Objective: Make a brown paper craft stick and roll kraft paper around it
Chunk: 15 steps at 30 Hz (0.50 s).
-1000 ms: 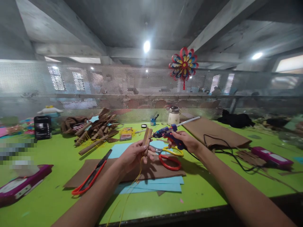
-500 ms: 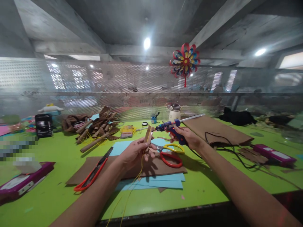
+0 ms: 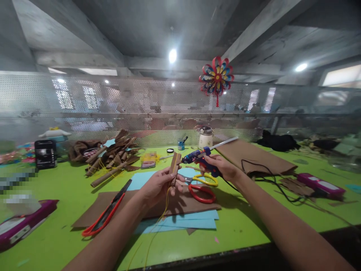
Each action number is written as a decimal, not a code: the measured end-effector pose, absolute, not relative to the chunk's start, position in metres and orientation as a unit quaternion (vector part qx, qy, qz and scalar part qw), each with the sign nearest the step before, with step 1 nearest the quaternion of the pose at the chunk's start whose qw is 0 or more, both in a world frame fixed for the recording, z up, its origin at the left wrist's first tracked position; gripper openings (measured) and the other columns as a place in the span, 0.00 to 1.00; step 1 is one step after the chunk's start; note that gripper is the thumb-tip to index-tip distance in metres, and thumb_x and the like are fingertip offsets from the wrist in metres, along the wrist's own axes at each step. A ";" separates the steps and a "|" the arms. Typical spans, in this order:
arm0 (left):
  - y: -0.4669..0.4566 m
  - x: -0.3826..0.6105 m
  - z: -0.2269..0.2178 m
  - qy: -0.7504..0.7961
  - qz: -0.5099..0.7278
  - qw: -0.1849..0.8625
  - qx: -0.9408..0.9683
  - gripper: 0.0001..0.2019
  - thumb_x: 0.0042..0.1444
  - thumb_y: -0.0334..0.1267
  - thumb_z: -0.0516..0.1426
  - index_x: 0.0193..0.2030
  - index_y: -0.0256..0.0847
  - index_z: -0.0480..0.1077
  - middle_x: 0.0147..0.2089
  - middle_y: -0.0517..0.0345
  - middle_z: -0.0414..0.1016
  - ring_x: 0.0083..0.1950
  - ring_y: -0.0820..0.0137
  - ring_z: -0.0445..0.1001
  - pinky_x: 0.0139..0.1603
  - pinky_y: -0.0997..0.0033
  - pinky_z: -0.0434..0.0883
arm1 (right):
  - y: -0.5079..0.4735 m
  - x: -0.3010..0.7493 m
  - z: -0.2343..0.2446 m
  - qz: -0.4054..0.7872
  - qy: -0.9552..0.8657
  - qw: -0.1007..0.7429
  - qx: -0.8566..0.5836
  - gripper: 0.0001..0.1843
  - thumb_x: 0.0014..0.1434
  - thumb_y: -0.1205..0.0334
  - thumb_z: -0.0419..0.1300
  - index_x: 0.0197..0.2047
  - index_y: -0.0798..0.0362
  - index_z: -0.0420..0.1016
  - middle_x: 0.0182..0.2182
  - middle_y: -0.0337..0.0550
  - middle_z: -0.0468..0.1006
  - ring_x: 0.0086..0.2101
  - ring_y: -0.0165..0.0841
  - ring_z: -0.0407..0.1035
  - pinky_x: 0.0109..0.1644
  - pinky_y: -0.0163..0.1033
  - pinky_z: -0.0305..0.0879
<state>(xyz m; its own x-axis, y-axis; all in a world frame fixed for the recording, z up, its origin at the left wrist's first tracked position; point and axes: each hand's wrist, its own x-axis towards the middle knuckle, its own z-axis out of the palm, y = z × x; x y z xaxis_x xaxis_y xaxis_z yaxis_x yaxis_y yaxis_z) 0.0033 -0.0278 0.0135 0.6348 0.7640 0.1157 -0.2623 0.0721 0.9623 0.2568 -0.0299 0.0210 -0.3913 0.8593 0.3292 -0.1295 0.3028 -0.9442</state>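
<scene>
My left hand [image 3: 161, 184] pinches a small folded strip of brown paper [image 3: 175, 165], held upright above the table. Yellow string [image 3: 167, 205] trails from its lower end toward me. In my right hand [image 3: 221, 166] is a blue hot glue gun [image 3: 203, 156], its nozzle pointing left, close to the strip's right edge; whether it touches I cannot tell. A clear glue stick [image 3: 225, 143] sticks out of the gun's back. Scissors with red and yellow handles [image 3: 201, 194] lie just below, on brown paper [image 3: 158, 210] and light blue sheets [image 3: 188, 222].
Red-handled scissors [image 3: 105, 214] lie left of my forearm. Rolled brown paper pieces [image 3: 115, 158] are heaped at the back left, near a phone [image 3: 45, 154]. A cup [image 3: 205, 138] and a small blue jar [image 3: 181, 145] stand behind. Purple power strips [image 3: 320, 185] flank the table, a black cord [image 3: 275, 184] between.
The view has turned slightly, so everything sits a little further left and lower. Both hands keep their holds; the glue gun's nozzle stays by the brown strip.
</scene>
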 end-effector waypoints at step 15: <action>-0.025 0.003 0.011 0.210 0.375 0.689 0.583 0.09 0.55 0.31 0.56 0.42 0.31 0.66 0.37 0.45 0.74 0.28 0.71 0.75 0.21 0.79 0.68 | -0.030 0.259 0.018 0.528 -0.669 0.433 -0.295 0.19 0.56 0.51 0.60 0.34 0.62 0.76 0.26 0.45 0.74 0.26 0.28 0.69 0.31 0.33 0.64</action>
